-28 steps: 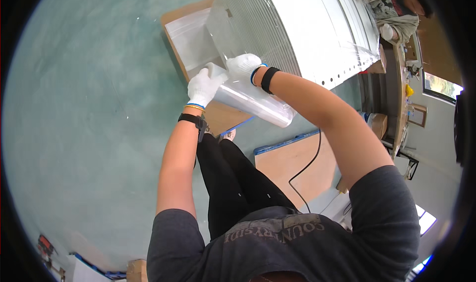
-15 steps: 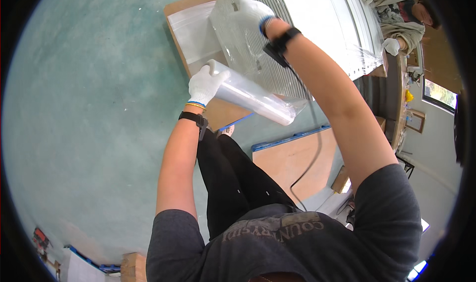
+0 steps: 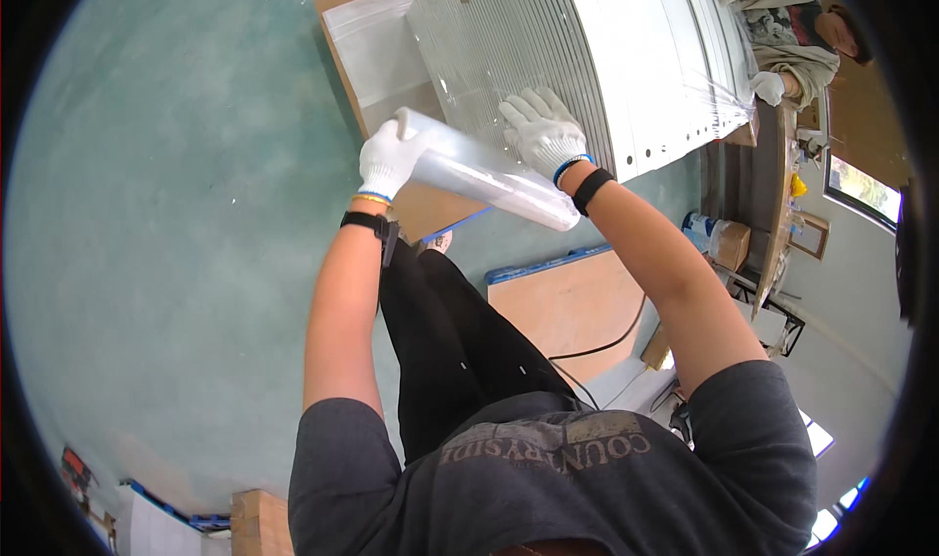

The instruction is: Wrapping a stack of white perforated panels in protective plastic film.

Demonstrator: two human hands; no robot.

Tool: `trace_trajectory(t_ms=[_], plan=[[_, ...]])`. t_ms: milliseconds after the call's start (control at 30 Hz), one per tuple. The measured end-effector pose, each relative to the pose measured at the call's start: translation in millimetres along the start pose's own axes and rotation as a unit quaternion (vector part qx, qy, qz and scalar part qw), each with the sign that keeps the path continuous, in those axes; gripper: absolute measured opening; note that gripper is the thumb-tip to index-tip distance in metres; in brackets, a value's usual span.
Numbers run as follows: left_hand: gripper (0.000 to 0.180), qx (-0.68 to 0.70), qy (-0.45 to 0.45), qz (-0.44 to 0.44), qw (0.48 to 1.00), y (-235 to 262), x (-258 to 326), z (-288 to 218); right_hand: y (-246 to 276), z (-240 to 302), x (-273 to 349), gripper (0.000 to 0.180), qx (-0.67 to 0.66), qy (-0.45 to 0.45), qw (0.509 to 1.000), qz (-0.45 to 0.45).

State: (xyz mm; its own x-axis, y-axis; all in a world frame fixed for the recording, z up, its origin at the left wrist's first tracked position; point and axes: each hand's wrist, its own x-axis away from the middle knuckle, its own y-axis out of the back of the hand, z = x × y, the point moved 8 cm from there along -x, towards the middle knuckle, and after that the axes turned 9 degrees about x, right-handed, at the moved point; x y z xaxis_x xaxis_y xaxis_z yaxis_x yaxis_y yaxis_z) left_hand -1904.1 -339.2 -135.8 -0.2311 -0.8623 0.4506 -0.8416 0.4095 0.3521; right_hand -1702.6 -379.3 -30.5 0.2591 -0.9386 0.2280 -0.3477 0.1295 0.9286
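Note:
A tall stack of thin white panels (image 3: pixel 636 52), seen with its ridged side toward me, is partly covered in clear film. In my left hand (image 3: pixel 391 155), gloved in white, is the near-left end of a roll of clear stretch film (image 3: pixel 489 186), held at a slant beside the stack. My right hand (image 3: pixel 544 131), also in a white glove, lies with fingers stretched out against the ridged side of the stack, just above the roll. Its palm is turned away, so what lies under it is hidden.
The stack stands on a pallet with a cardboard sheet (image 3: pixel 386 57). A board on a blue pallet (image 3: pixel 577 297) lies right of my legs. At the stack's far right stands another person (image 3: pixel 782 38) with gloved hands near it. A dark cable (image 3: pixel 611 346) hangs at my right side.
My right hand has come down and nearer from high on the ridged side, its fingers now spread flat. The roll in my left hand has shifted slightly up and left.

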Motion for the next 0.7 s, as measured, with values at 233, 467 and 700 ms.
trace_trajectory(t_ms=[233,467,700], plan=[[0.046,0.172,0.081,-0.086,0.978,-19,47,84,-28,-20,3,0.04,0.053,-0.056,0.993,0.091],[0.053,0.242,0.208,-0.148,0.936,-43,95,187,-22,-20,5,0.037,0.054,-0.036,0.998,0.005],[0.058,0.335,0.297,-0.171,0.878,-68,157,274,-38,-23,7,0.044,0.092,-0.013,0.994,0.052]])
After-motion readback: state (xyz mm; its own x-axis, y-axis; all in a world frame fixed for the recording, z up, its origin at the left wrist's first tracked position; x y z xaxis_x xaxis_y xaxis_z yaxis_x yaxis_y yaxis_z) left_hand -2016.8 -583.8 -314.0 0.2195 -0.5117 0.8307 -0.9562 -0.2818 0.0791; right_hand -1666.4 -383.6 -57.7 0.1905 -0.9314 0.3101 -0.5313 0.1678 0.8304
